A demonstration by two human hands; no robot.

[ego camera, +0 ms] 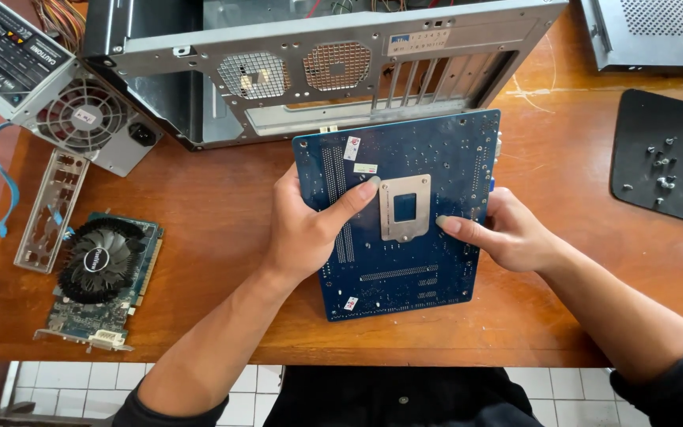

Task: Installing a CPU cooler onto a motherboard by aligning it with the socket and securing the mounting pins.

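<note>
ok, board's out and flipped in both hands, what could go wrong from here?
1. Both hands, left hand and right hand, grip the blue motherboard bare, thumbs on its solder side near the metal backplate: static or skin-oil risk.
2. The board sits close to the open case; its edge could knock the metal frame.
3. Loose screws on the black mat could get swept off by the right arm.

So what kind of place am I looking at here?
Probably a computer repair bench: both hands hold a blue motherboard solder-side up over a wooden table, beside an open PC case, a power supply unit and a graphics card.
</note>
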